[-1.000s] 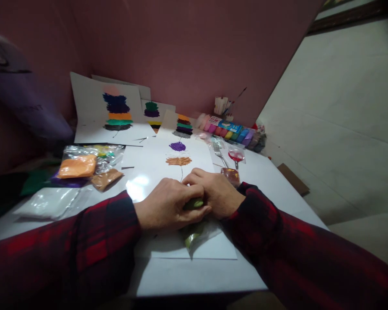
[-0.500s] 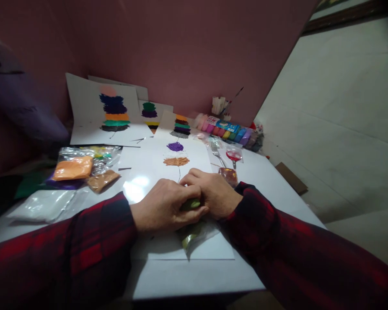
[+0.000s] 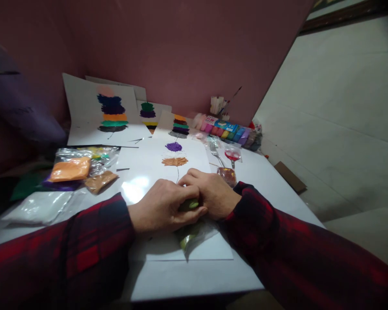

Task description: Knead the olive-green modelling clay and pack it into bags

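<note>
Both hands meet over a white sheet of paper (image 3: 161, 252). My left hand (image 3: 164, 204) is closed on a lump of soft green modelling clay (image 3: 192, 204), with its thumb and fingers around it. Pressed against the far side is my right hand (image 3: 215, 196), its fingers curled over the same lump and partly hidden. A clear plastic bag (image 3: 188, 237) holding more green clay hangs below the fingers, towards me. Just beyond the hands, the sheet bears a purple patch (image 3: 173, 147) and a ridged light-brown patch (image 3: 174, 162) above a thin drawn line.
Bagged orange clay (image 3: 70, 169), brown clay (image 3: 101, 182) and white clay (image 3: 40, 207) lie to the left. At the right are a fork (image 3: 216, 154), a red tool in plastic (image 3: 233, 156) and a bagged brown lump (image 3: 226, 175). A multicoloured clay pack (image 3: 226, 130) lies behind.
The view has shifted very slightly. Both hands keep their hold on the green clay, with almost no visible movement.
</note>
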